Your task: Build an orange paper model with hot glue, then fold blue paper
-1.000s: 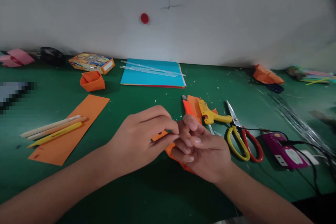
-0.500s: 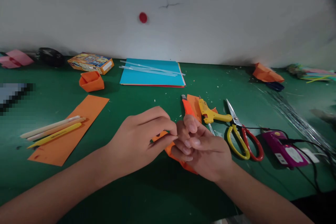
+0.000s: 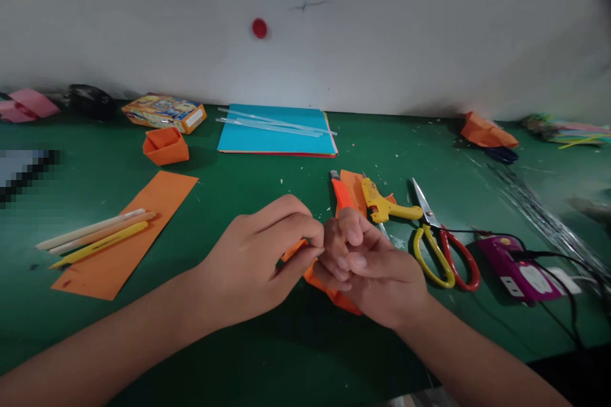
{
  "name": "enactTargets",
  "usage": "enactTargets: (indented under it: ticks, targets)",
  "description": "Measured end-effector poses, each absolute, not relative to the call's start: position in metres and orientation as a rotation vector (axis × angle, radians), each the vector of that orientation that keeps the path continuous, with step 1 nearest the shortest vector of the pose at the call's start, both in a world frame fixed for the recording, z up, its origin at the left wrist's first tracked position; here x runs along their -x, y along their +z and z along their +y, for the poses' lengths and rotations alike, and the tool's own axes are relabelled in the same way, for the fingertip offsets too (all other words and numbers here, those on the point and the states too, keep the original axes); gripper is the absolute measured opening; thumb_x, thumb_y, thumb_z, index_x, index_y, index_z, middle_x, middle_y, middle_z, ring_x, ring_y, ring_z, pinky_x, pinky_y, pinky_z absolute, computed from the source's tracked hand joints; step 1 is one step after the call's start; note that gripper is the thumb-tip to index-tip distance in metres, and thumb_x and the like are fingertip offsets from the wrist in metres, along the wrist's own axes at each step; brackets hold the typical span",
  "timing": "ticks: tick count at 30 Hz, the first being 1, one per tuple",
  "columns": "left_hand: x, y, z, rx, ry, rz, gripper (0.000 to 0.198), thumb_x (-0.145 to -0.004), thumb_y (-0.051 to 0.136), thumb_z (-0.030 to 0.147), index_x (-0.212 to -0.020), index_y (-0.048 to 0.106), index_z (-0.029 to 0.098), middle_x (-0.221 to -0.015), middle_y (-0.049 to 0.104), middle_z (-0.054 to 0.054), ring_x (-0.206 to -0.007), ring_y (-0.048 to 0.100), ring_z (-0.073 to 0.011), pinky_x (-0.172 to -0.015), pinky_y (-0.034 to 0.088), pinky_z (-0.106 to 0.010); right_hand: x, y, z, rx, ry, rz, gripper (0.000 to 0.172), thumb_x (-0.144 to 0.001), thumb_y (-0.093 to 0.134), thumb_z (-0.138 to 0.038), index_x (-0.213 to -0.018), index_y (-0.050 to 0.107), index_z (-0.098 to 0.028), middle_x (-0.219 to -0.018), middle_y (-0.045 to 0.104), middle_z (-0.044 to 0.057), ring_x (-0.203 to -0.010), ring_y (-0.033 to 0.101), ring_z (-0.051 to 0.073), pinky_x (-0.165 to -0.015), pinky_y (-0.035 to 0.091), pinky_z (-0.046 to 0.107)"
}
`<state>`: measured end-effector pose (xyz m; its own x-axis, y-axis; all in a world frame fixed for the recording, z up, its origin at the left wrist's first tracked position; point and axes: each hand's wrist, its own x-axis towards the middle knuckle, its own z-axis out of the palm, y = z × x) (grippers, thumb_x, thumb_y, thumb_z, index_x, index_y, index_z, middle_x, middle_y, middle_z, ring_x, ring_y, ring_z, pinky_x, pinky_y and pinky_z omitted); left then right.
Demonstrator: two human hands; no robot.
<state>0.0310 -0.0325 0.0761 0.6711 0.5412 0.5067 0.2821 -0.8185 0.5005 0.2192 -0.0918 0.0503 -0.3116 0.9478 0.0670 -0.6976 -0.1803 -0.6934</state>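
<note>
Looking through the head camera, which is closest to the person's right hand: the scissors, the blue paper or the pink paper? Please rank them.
1. Scissors, just right of the right hand.
2. Blue paper, farther back by the wall.
3. Pink paper, far left corner.

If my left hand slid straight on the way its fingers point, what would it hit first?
Your right hand, whose fingertips the left hand seems to touch over the folded orange paper.

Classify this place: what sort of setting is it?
Probably a paper-craft workbench: a green table holds blue paper sheets, scissors and a yellow glue gun, and the left hand and right hand pinch a folded orange paper.
</note>
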Motion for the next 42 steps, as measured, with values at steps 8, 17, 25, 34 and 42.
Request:
enactTargets:
  ticks: [8,17,25,34,42]
  targets:
    - [-0.029,0.078,-0.037,-2.451,0.916,0.621,0.012,-0.096,0.056,0.013,-0.090,0.061,0.022,-0.091,0.061,0.000,-0.070,0.057,-0.0100,-0.061,0.047,-0.022,-0.224,0.052,-0.090,0.417,1.732,-0.705,0.017,-0.080,0.072,-0.014,-0.083,0.061,-0.026,-0.071,0.044,-0.006,-0.058,0.034,0.012,-0.054,0.029,0.025]
    - [-0.035,0.074,-0.036,-2.468,1.104,0.678,0.008,-0.094,0.067,0.020,-0.102,0.068,0.022,-0.093,0.067,-0.001,-0.070,0.060,-0.0106,-0.062,0.050,-0.022,-0.221,0.052,-0.091,0.419,1.753,-0.678,0.017,-0.079,0.073,-0.014,-0.083,0.062,-0.026,-0.070,0.044,-0.006,-0.058,0.034,0.012,-0.053,0.030,0.024]
    - [-0.040,0.067,-0.042,-2.459,1.178,0.699,0.009,-0.091,0.071,0.011,-0.091,0.069,0.019,-0.089,0.066,0.001,-0.073,0.062,-0.0072,-0.068,0.050,-0.017,-0.219,0.048,-0.092,0.402,1.777,-0.661,0.017,-0.079,0.074,-0.013,-0.083,0.063,-0.026,-0.072,0.049,-0.005,-0.058,0.035,0.011,-0.054,0.032,0.022]
    - [-0.042,0.067,-0.045,-2.401,1.116,0.620,0.013,-0.091,0.064,0.007,-0.085,0.063,0.019,-0.084,0.061,0.002,-0.070,0.058,-0.0067,-0.061,0.046,-0.017,-0.221,0.049,-0.092,0.411,1.779,-0.661,0.017,-0.079,0.072,-0.012,-0.083,0.063,-0.026,-0.073,0.048,-0.005,-0.059,0.037,0.010,-0.055,0.036,0.020]
    - [-0.039,0.065,-0.046,-2.367,1.006,0.523,0.013,-0.089,0.060,0.006,-0.088,0.058,0.020,-0.089,0.059,0.001,-0.073,0.057,-0.0090,-0.064,0.047,-0.021,-0.225,0.052,-0.090,0.421,1.769,-0.605,0.018,-0.078,0.073,-0.014,-0.082,0.060,-0.026,-0.072,0.037,-0.006,-0.059,0.033,0.011,-0.054,0.039,0.018]
